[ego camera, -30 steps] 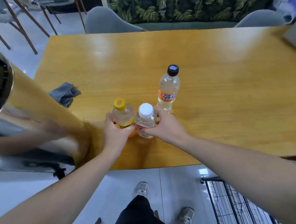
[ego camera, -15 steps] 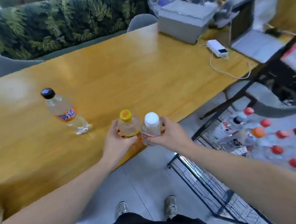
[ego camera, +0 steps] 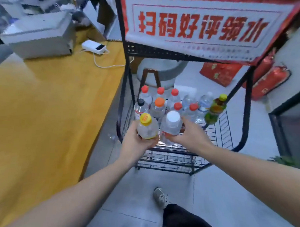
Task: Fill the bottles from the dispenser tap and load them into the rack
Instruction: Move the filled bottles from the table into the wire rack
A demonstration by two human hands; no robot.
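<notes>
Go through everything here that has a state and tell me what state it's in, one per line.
Yellow-capped bottle: capped, upright, held by left hand.
White-capped bottle: capped, upright, held by right hand.
Rack: partly loaded, near side free.
Racked bottles: capped, upright.
Green bottle: capped, leaning at the rack's right edge.
Power bank: cable plugged in.

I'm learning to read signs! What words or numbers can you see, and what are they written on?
"扫码好评领水": big red characters on the white sign atop the black rack.
Small print along the sign's lower edge: too blurred to read.
Red mark on the yellow cap of the bottle in the left hand: blurred.
Labels on the racked bottles and gold marks on the red bags: unreadable.
</notes>
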